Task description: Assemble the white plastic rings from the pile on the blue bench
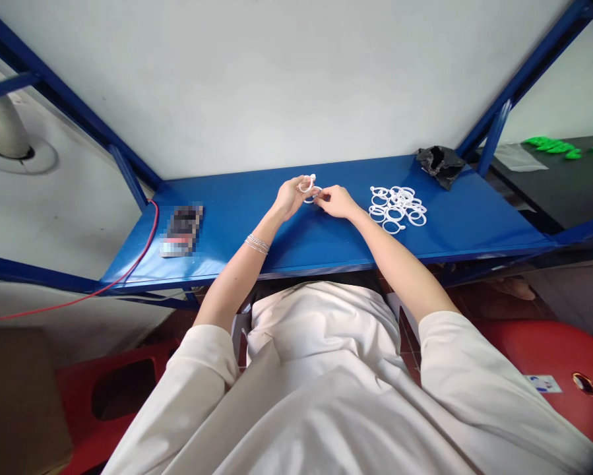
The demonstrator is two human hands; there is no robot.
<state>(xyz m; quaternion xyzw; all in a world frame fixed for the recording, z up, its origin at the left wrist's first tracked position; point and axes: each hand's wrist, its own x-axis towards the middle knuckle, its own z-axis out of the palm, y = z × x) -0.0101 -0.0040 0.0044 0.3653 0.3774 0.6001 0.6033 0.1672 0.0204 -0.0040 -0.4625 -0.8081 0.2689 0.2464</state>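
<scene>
My left hand point(288, 198) is raised a little over the blue table, its fingers closed on a white ring point(307, 185) with a small knob on top, much like a curtain ring. Close beside it, my right hand point(338, 202) pinches a second white ring point(312, 200), which lies just below the first. Whether the two rings are linked or only overlap, I cannot tell. To the right of my right hand, several more white rings point(396, 212) are heaped loosely on the tabletop, each with a similar knob.
A crumpled black plastic bag point(440, 165) sits at the back right of the blue table point(256, 274). A blurred-out object point(182, 229) lies at the left, near a red cable point(148, 251). Green pieces point(553, 145) lie on a dark surface farther right. Red stools point(548, 369) flank me.
</scene>
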